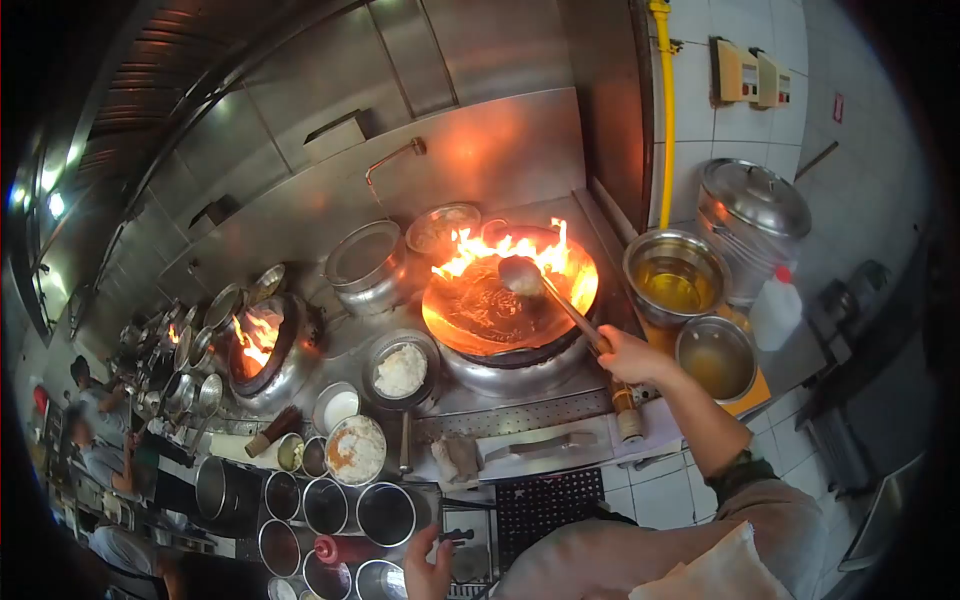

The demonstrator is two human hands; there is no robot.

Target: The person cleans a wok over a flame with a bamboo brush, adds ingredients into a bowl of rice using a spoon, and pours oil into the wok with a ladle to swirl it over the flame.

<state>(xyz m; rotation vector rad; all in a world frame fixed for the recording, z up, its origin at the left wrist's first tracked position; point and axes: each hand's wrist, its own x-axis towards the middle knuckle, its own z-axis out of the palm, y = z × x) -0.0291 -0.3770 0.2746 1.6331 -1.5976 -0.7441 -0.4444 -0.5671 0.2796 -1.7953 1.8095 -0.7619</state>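
Observation:
My right hand [637, 357] is wrapped round the wooden-ended handle of a ladle [520, 275]. The ladle's bowl rests over a wok [480, 310] of bubbling brown liquid, and flames rise along the wok's far rim. The wok's own wooden-gripped handle [628, 412] points toward me, below my right hand. Low in the view, my left hand [428, 572] is held up with fingers apart, holding nothing. It is beside several round metal containers [386, 513] and a red-capped squeeze bottle [335, 548].
To the right stand a bowl of yellow oil [678, 275], another metal bowl [716, 358], a white jug [775, 312] and a lidded pot [755, 200]. A second burner [262, 350] flames at left. Other people [95, 445] work further left. A pan of white food [402, 370] sits near the wok.

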